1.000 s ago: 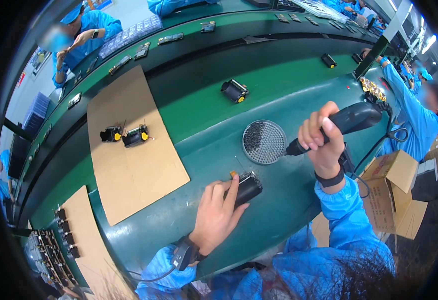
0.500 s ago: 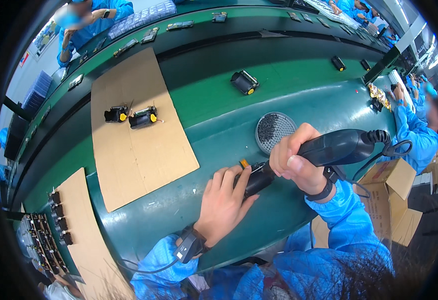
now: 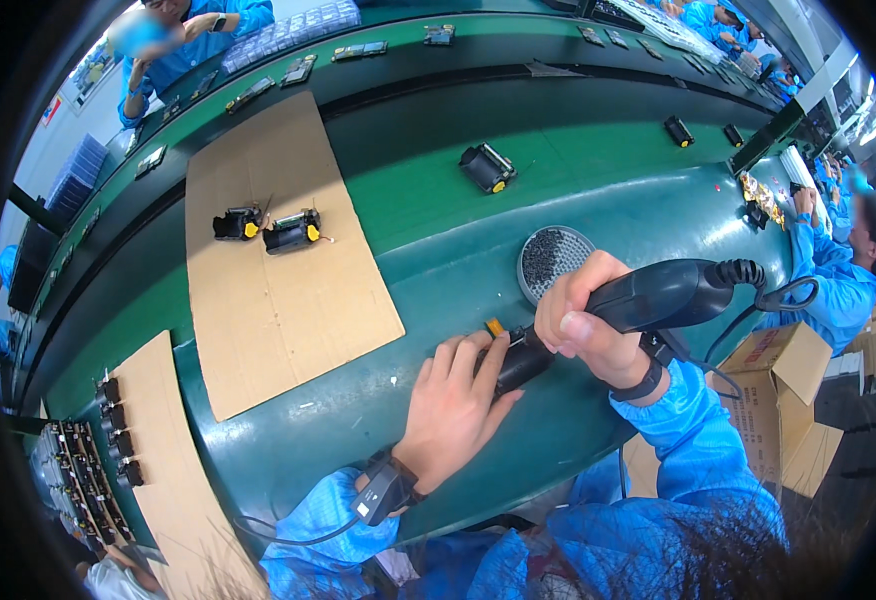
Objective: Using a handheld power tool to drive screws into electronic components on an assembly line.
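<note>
One black housing (image 3: 522,367) lies on the desk (image 3: 358,440), gripped by the left hand (image 3: 453,410); the right hand (image 3: 590,322) grips a power driver (image 3: 670,294) at the housing's end, best pressed straight and steadily.

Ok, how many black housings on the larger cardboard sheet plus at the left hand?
3: a left housing and a right housing side by side on the sheet, and a held housing at the left hand, partly hidden. No others show there.
</note>
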### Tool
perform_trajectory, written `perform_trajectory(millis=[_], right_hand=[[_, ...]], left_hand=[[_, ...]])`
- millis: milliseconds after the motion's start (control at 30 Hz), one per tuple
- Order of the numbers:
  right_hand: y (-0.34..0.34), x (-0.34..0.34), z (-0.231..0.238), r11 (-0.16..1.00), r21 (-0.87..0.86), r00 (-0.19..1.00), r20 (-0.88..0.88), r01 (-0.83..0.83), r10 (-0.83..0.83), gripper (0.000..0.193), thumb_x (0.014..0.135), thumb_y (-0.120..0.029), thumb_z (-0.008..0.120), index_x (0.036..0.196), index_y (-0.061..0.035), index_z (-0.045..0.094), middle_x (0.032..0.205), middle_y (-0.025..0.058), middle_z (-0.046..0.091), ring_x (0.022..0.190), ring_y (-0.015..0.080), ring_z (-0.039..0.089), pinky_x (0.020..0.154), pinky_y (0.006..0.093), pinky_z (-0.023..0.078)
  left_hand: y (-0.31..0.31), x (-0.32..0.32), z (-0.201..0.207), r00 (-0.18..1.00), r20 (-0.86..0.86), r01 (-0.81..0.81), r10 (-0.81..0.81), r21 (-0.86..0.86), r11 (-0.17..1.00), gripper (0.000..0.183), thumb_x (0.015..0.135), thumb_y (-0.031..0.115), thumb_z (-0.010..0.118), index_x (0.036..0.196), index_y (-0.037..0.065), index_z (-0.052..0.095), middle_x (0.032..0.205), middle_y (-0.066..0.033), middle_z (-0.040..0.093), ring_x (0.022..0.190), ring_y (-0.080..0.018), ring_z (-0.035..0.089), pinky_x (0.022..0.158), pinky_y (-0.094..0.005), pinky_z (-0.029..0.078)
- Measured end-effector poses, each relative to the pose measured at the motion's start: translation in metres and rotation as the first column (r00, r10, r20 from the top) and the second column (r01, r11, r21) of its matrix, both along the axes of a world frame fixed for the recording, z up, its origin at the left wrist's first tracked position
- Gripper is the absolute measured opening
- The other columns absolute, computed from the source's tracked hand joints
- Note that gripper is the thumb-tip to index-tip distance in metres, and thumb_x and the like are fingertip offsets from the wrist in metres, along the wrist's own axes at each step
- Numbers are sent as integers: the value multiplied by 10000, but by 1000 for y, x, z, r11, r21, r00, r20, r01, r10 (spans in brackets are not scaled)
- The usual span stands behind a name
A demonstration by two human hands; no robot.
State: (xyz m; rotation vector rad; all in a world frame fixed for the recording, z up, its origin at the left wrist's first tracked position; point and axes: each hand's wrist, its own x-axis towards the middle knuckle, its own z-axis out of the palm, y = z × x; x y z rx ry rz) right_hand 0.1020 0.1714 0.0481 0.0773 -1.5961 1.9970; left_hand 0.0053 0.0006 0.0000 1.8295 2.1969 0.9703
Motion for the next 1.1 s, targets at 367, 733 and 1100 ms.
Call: perform_trajectory(millis=[367, 733, 1100], right_hand=[[-1, -4, -5, 992, 127, 983, 179, 24, -47, 178, 835, -71, 736, 778, -71, 568, 738, 3, 573, 661, 72, 519, 594, 253, 419], [-2, -7, 3, 997, 66, 976, 216, -33, 18, 176, 857, -66, 713, 870, -58, 537, 708, 10, 577, 609, 61, 533, 570, 236, 441], [51, 23, 9, 957, -89, 951, -116, 277, -286, 164, 921, -105, 585, 939, -68, 426, 604, 30, 416, 477, 113, 430, 481, 281, 423]], left_hand=[[0, -1, -1, 1000, 13, 3, -3, 16, 1000, 620, 774, 236, 772, 1297, -12, 551, 1198, -150, 522, 1089, -337, 521, 900, -431, 477], [-2, 2, -3, 1000, 28, -6, 5, 31, 999, 631, 778, 229, 764, 1323, 3, 541, 1213, -157, 516, 1101, -343, 515, 916, -435, 475], [-2, -2, 0, 999, 52, 5, -6, 24, 1000, 610, 767, 217, 781, 1300, 17, 564, 1178, -153, 527, 1082, -341, 519, 906, -431, 479]])
